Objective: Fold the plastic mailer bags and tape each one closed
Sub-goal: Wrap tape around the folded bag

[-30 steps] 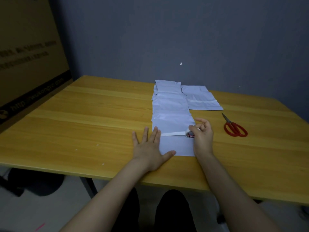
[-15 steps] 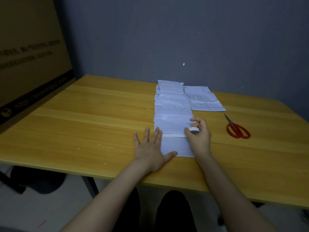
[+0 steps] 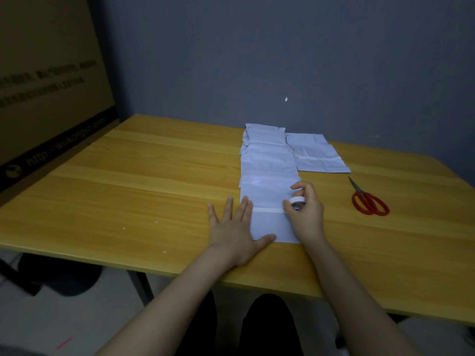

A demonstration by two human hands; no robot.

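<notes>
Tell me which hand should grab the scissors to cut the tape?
Probably the right hand. The scissors lie on its side, while the left hand lies flat at the far edge of the bag, pinning it. The right hand grips the tape roll, though, so it must set that down first.

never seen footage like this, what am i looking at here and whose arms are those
No machine here: the picture comes from a camera worn on a person's head, looking down at their own arms. The left hand lies flat, pressing the nearest white mailer bag onto the wooden table. The right hand grips a small tape roll, with a tape strip running across that bag. More white bags lie in a row behind, and red scissors lie to the right.
</notes>
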